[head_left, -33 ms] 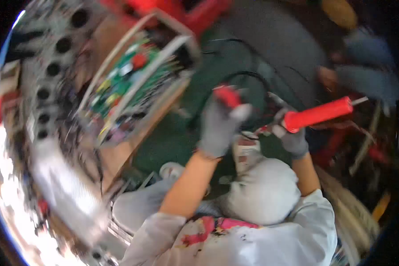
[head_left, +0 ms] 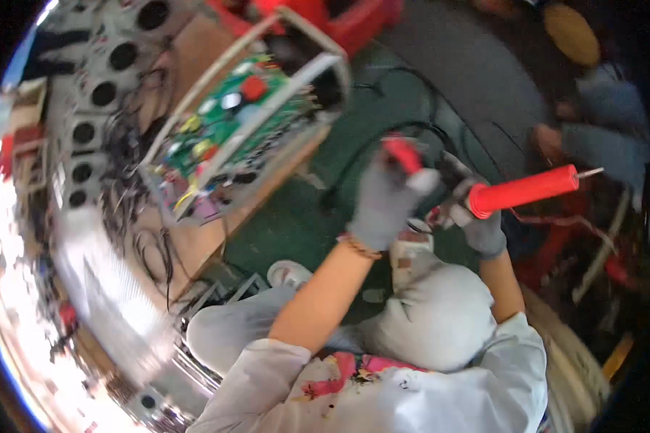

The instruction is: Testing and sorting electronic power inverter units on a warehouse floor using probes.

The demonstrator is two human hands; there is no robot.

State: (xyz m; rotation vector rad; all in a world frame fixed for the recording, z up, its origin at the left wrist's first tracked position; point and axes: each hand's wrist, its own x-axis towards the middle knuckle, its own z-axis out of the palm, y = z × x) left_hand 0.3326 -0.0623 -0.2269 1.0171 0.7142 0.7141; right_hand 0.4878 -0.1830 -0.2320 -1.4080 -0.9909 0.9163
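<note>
My left hand [head_left: 387,198], in a grey glove, grips a small red object [head_left: 402,154], blurred and partly hidden by my fingers. My right hand [head_left: 477,224], also gloved, holds a long red cylindrical probe [head_left: 527,190] with a thin metal tip pointing right, along with something small and dark under the fingers that I cannot make out. A thin red wire [head_left: 556,219] hangs beside it. Black cables [head_left: 372,132] loop beyond my hands on the green floor. To the left, an open metal-framed unit [head_left: 296,83] holding a green circuit board [head_left: 224,123] rests on a wooden surface.
Grey panels with round dark openings [head_left: 104,94] and tangled cables [head_left: 159,245] line the left. Behind the unit is a red plastic object [head_left: 361,22]. Another person's blue-clad legs [head_left: 603,144] are at the right, near a tan round object [head_left: 570,32]. My bent knees are below me.
The view has shifted, so the unit and surroundings sit further right in the picture. My left hand has come slightly closer to my right; both keep hold of the red items.
</note>
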